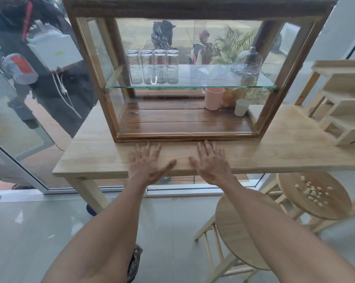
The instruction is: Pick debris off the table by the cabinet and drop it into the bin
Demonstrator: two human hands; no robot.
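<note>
**Both hands flat on counter, no debris under them — crumbs sit lower right**

Your left hand (pixel 147 164) and right hand (pixel 210 164) lie side by side at frame centre, palms down, fingers spread wide toward the cabinet (pixel 184 78). Neither grip holds anything. Fingertips reach nearly to the cabinet's base edge.

The counter (pixel 285 144) looks bare around your hands; can't make out any debris on it from here. The only visible crumbs (pixel 313 193) are pale bits scattered on the round stool (pixel 315 195) at lower right, below counter level and well apart from both hands. They lie right of and nearer you than the grip, so your right hand is the closer one. No long axis to speak of: loose scatter, pinch or sweep job prob.

A second stool (pixel 238 229) stands between you and that one, partly under your right forearm; reach over it w/o knocking it. A small wooden rack (pixel 340 103) sits on the counter at the right edge.

Bin: not clearly seen. Something dark by your left elbow (pixel 134 262), bottom centre; can't tell what it is.
</note>
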